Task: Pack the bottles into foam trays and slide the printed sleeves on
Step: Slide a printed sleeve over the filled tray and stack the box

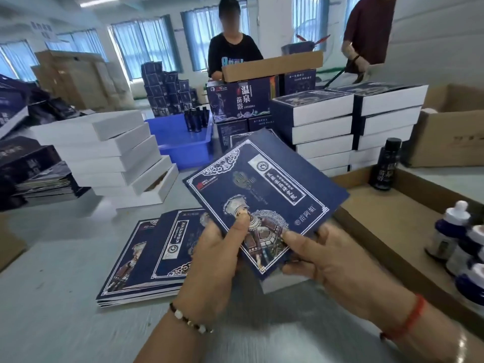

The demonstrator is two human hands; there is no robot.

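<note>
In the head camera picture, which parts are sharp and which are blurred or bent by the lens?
Head view: the printed sleeve held in both hands is fairly sharp; the white-capped bottles at the right edge are soft; the stacked white trays and window frames lean outward, showing wide-angle distortion.

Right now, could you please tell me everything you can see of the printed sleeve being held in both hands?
The printed sleeve is dark blue card with a white ornamental border, a costumed figure in a silver headdress and a pale label panel with characters. It looks flattened, is tilted and held above the table. The left hand pinches its near edge, thumb on the printed face; the right hand grips the near corner beside it, thumb on top. A white box partly shows beneath.
</note>
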